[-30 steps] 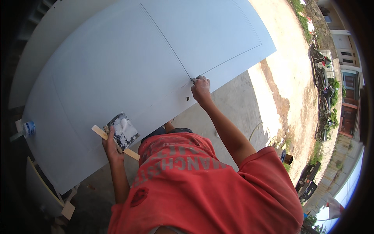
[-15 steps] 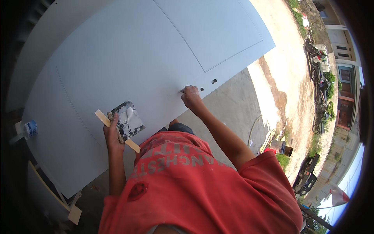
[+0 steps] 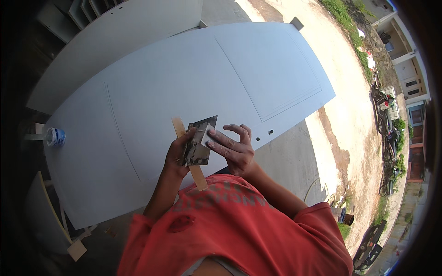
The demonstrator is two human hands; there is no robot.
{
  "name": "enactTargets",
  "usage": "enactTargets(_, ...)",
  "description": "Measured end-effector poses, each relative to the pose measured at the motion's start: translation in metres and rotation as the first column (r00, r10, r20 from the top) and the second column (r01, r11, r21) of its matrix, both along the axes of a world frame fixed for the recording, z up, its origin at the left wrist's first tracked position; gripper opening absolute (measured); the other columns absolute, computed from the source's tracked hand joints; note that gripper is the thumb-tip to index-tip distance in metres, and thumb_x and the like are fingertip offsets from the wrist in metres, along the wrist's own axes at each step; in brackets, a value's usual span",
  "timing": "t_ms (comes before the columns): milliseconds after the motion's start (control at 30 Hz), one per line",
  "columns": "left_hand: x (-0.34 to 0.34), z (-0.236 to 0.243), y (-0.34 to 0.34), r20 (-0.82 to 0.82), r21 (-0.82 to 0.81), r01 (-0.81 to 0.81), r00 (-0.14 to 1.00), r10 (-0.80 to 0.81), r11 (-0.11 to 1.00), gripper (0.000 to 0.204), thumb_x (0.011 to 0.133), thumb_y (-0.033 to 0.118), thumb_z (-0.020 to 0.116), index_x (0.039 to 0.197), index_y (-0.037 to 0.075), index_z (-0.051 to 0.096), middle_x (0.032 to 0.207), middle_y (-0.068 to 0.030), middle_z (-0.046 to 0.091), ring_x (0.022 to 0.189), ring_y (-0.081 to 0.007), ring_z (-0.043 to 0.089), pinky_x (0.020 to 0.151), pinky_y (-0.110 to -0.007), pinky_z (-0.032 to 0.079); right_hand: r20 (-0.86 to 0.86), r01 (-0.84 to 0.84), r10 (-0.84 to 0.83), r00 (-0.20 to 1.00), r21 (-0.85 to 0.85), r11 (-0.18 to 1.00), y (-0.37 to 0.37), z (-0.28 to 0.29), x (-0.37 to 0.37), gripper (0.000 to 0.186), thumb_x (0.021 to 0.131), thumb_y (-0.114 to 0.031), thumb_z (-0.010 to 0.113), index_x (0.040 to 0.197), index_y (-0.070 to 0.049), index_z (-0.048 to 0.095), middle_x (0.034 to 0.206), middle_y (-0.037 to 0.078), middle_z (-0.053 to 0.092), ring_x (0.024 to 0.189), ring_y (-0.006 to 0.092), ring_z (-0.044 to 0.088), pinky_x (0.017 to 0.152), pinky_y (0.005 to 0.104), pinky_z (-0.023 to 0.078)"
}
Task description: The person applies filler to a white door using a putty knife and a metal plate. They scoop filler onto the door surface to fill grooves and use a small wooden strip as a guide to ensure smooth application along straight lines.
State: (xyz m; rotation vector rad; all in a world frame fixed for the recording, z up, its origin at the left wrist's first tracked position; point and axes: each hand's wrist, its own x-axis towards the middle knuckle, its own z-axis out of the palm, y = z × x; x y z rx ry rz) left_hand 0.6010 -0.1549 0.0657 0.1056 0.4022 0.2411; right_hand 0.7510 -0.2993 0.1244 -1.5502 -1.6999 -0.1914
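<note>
My left hand [image 3: 174, 154] grips a dark, square putty board [image 3: 198, 157] and a flat wooden stick [image 3: 198, 177] that sticks out past both sides of it. The board is tilted and smeared with pale filler. Two fingers of my right hand [image 3: 238, 154] press a small, pale scraper blade [image 3: 206, 136] against the board's face; its other fingers are bent away, and the thumb is hidden. Both hands are in front of my shirt, over the near edge of a large light-blue door panel [image 3: 165, 87]. The panel lies flat, with thin grooves and two small holes near its right edge.
A white and blue tub [image 3: 55, 137] stands at the panel's left end. Another pale panel [image 3: 124, 37] lies behind it. Concrete floor [image 3: 294, 154] is on the right, with a coiled hose [image 3: 317, 188] and parked motorbikes [image 3: 384, 133] farther out.
My right hand has left the panel surface near the holes and come to the putty board with the scraper. My left hand has moved right with the board, now tilted. The view has shifted.
</note>
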Motion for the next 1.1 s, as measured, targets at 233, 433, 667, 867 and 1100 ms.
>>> enactTargets(233, -0.002, 0.069, -0.051, -0.082, 0.394, -0.561, 0.768, 0.636, 0.728, 0.023, 0.103, 0.019, 0.057, 0.121, 0.004, 0.058, 0.11, -0.0102, 0.069, 0.097, -0.0213, 0.071, 0.082, -0.036, 0.061, -0.217, -0.281, 0.294, 0.931, 0.088, 0.955, 0.006, 0.016, 0.017, 0.064, 0.067, 0.01, 0.059, 0.128, -0.008, 0.07, 0.137, 0.018, 0.063, 0.063, 0.0199, 0.057, 0.06, 0.0292, 0.053)
enactTargets(433, -0.009, 0.079, -0.121, 0.118, 0.458, -0.857, 0.323, 0.939, 0.238, 0.029, 0.106, 0.021, 0.049, 0.131, 0.007, 0.055, 0.125, -0.0089, 0.064, 0.114, -0.0202, 0.065, 0.095, -0.038, 0.054, -0.056, -0.569, 0.567, 0.822, -0.143, 0.81, 0.005, 0.038, 0.039, 0.058, 0.075, 0.013, 0.052, 0.13, 0.0, 0.066, 0.122, 0.022, 0.07, 0.059, 0.023, 0.063, 0.058, 0.0309, 0.055)
enactTargets(667, 0.003, 0.05, -0.251, 0.113, 0.345, -0.938, 0.057, 0.992, 0.015, 0.032, 0.103, 0.018, 0.056, 0.133, 0.006, 0.052, 0.127, -0.0104, 0.061, 0.117, -0.0229, 0.063, 0.095, -0.041, 0.055, -0.908, -0.938, -0.37, -0.198, 0.067, 0.34, -0.035, 0.06, 0.07, 0.019, 0.091, -0.012, 0.056, 0.098, 0.004, 0.062, 0.077, 0.01, 0.063, 0.046, 0.0132, 0.048, 0.045, 0.0244, 0.037)
enactTargets(867, 0.044, 0.038, -0.358, 0.01, 0.475, -0.853, -0.243, 0.97, -0.218, 0.037, 0.105, 0.025, 0.052, 0.137, 0.006, 0.051, 0.129, -0.0106, 0.061, 0.118, -0.0236, 0.062, 0.1, -0.042, 0.053, -0.431, -0.978, -0.898, 0.092, 0.128, -0.162, -0.106, -0.035, 0.069, 0.01, 0.096, -0.018, 0.059, 0.092, -0.009, 0.06, 0.078, 0.0, 0.051, 0.055, 0.0094, 0.033, 0.048, 0.0248, 0.027)
enactTargets(1100, 0.071, 0.042, -0.417, 0.069, 0.451, -0.862, -0.226, 0.972, -0.233, 0.042, 0.108, 0.029, 0.045, 0.144, 0.007, 0.048, 0.142, -0.0137, 0.054, 0.135, -0.0234, 0.05, 0.114, -0.043, 0.041, -0.72, -0.987, -0.682, 0.125, -0.162, -0.01, -0.148, -0.044, 0.054, 0.025, 0.098, -0.024, 0.061, 0.112, -0.003, 0.062, 0.098, 0.01, 0.062, 0.082, 0.0204, 0.056, 0.07, 0.0344, 0.045)
